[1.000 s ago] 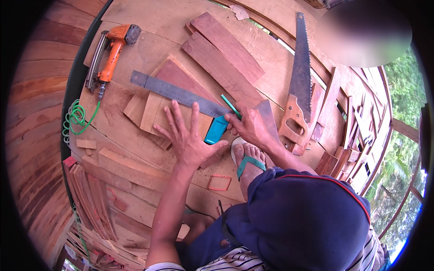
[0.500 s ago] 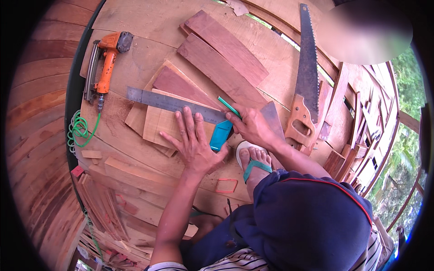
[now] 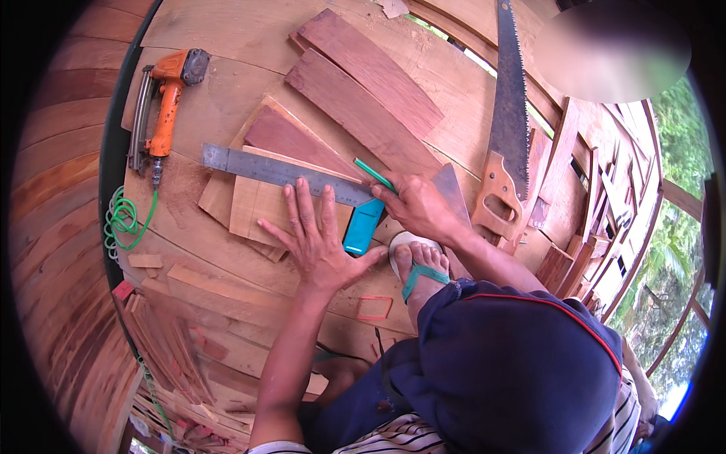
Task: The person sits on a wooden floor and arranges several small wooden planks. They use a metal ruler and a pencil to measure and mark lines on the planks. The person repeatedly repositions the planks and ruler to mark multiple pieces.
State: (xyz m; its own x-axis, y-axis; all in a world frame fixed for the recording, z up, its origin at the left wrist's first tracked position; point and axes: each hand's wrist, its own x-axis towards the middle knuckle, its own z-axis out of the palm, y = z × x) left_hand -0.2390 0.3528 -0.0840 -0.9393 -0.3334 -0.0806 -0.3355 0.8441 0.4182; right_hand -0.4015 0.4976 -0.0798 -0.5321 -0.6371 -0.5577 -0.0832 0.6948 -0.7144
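My left hand (image 3: 314, 234) lies spread, fingertips on the steel blade (image 3: 261, 166) of a try square, palm over a pale wood board (image 3: 253, 208). The square's blue handle (image 3: 364, 225) lies between that hand's thumb and my right hand. A green pencil (image 3: 373, 174) is gripped in my right hand (image 3: 416, 203), which rests beside the corner where blade and handle meet. Its writing tip cannot be made out. Under and beyond the blade is a reddish wood piece (image 3: 291, 138). My sandalled foot (image 3: 423, 268) is just nearer than the right hand.
At left lies an orange nail gun (image 3: 167, 106) with a coiled green hose (image 3: 125, 219). Reddish planks (image 3: 363, 106) lie ahead. A wooden-handled handsaw (image 3: 508, 113) is to the right, next to gaps in the planking. Stacked strips (image 3: 162, 340) lie at lower left.
The whole view has shifted slightly, so things sit a little further left. My left thumb is spread somewhat wider beside the blue handle. The pencil stays in my right hand.
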